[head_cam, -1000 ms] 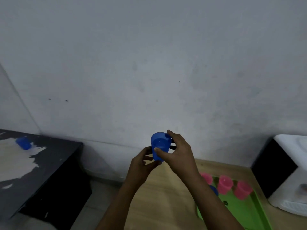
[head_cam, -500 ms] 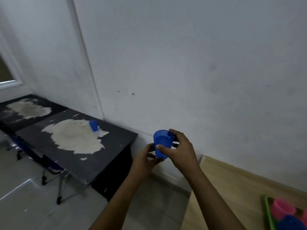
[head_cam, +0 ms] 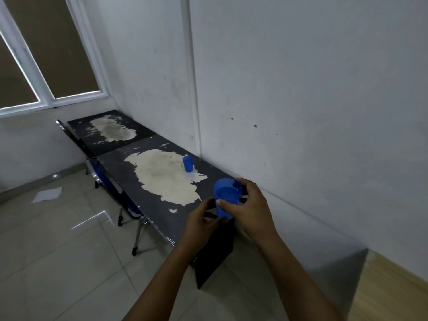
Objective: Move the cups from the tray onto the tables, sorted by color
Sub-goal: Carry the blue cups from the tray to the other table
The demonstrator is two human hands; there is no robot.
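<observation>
— Both hands busy?
— Yes. My right hand (head_cam: 249, 206) gripped the blue cup (head_cam: 225, 196) above the dark table (head_cam: 159, 215); my left hand (head_cam: 200, 220) pinched its base.
— Others?
— One second blue cup (head_cam: 187, 163) stood there.

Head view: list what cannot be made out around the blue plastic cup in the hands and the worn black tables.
- Held blue plastic cup: lower part covered by right hand and left hand.
- Green tray and pink cups: outside the frame.
- Small blue plastic cup standing on the near black table: too small to see inside.
- Wooden table: cut by the right edge.
</observation>
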